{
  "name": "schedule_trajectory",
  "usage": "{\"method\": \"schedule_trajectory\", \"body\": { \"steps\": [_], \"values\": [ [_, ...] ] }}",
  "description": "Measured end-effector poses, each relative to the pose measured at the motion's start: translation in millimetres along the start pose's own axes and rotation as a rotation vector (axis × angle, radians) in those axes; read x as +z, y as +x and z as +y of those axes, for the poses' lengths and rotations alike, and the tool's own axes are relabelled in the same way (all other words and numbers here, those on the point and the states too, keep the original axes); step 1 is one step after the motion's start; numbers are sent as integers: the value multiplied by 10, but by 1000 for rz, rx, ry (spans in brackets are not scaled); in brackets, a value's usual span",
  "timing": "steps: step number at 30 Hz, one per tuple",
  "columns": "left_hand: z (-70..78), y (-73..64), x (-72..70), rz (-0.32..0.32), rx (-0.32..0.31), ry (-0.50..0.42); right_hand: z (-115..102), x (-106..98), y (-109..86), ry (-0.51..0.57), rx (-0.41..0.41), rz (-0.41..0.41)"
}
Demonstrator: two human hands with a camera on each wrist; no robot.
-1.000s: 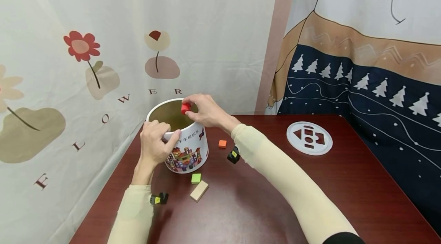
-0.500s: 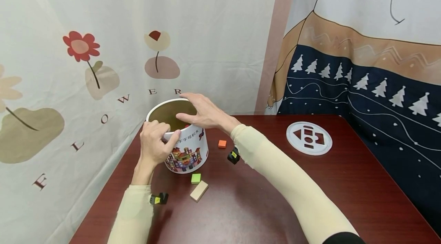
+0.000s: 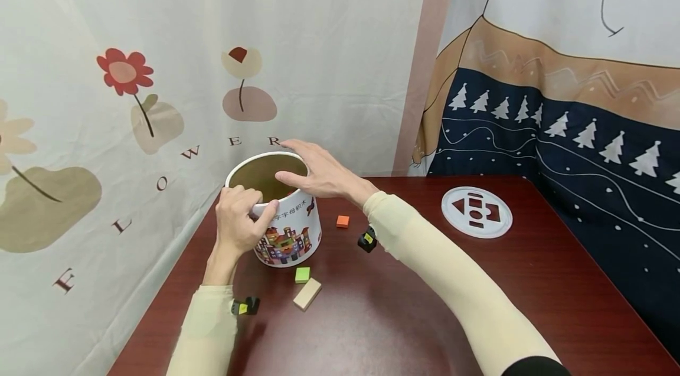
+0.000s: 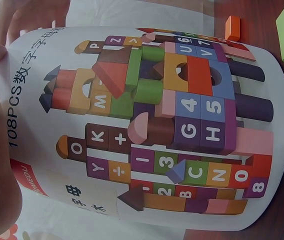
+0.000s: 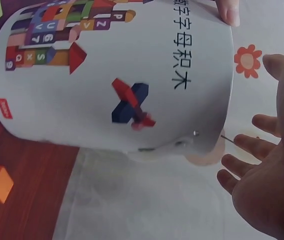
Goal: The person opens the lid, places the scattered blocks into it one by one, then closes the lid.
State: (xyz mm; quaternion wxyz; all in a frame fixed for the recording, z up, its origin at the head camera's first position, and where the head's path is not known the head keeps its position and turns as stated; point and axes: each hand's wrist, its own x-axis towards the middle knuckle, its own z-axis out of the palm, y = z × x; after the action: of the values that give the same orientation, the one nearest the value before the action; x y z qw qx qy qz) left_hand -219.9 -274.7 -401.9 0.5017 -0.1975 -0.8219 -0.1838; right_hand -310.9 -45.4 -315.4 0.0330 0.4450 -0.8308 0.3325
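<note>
A white bucket [image 3: 292, 228] printed with colourful toy blocks stands on the table in the head view. My left hand [image 3: 239, 219] grips its near-left rim, fingers over the edge and thumb against the outside wall. Above the far-right rim hovers my right hand [image 3: 325, 172], its fingers extended and thumb spread, with nothing in it. The right wrist view also has that right hand [image 5: 262, 165] beside the bucket's mouth. A sliver of red shows just inside the rim; most of the bucket's inside is hidden.
On the table before the bucket lie a green block [image 3: 302, 275] and a plain wooden block [image 3: 307, 294]. An orange block [image 3: 342, 221] is to its right. A white round lid [image 3: 477, 212] with shaped cut-outs lies farther right. Printed curtains [image 3: 340, 57] hang behind.
A second ago my right hand pinched a red block over the bucket; it has let go of it into the bucket. That hand has since shifted slightly right. My left hand stays put.
</note>
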Motion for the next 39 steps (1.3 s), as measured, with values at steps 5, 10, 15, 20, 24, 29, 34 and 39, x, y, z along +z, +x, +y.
{"method": "schedule_trajectory", "body": {
  "steps": [5,10,15,20,24,29,34,39],
  "values": [
    [3,-1,13,17,2,-15,233,-65,-170,0,35,31],
    [-1,-4,13,33,-4,-23,568,-84,-389,-20,112,29],
    [4,-1,13,31,-2,-21,879,-30,-567,-40,167,14],
    [9,2,13,34,0,-27,1087,153,-708,-56,207,-20],
    [11,-2,16,31,-3,-27,1195,368,-805,-107,218,-59],
    [15,-5,20,25,-13,-28,1320,607,-858,-148,187,-108],
    [17,-8,16,26,-18,-32,1771,955,-814,-169,122,-97],
    [15,-2,11,23,-20,-31,2109,1211,-747,-211,89,-65]
  ]
}}
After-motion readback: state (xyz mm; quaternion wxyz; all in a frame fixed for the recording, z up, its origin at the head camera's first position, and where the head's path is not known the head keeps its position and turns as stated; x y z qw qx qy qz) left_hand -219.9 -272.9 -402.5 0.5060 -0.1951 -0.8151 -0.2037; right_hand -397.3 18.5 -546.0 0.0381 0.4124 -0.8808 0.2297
